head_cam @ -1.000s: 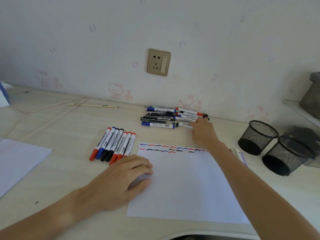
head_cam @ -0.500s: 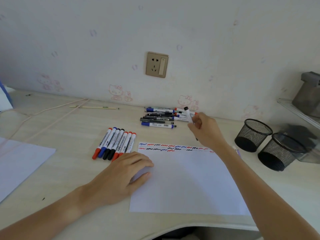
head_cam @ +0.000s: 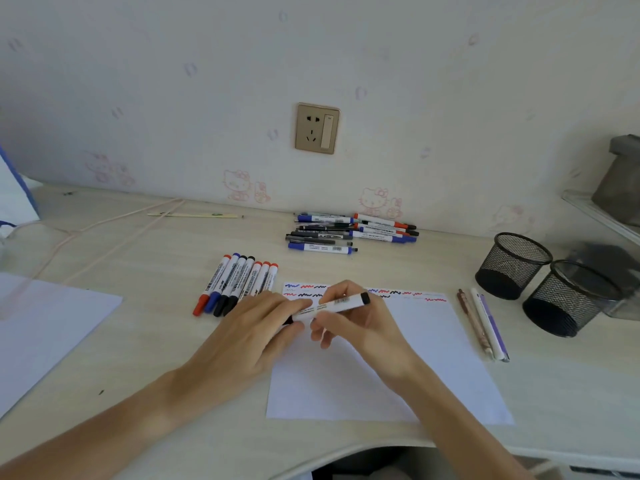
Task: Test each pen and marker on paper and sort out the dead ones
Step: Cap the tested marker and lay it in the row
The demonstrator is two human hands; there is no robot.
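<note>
Head view: marker (head_cam: 334,304) newly brought from the pile, right hand (head_cam: 360,323) gripping its barrel, left hand (head_cam: 263,327) pinching its cap, test imminent

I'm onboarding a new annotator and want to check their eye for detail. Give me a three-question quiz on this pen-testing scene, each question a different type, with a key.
1. True or false: both hands hold the same marker.
2. Multiple choice: where do the three loose pens lie? A) inside a mesh cup; B) on the desk right of the test paper; C) on the blank sheet at far left.
3. Fill in: the neat row of markers beside the left hand lies to the ___ of the test paper.

Key
1. True: the right hand grips the barrel, and the left hand pinches the dark cap end.
2. B
3. left
</note>
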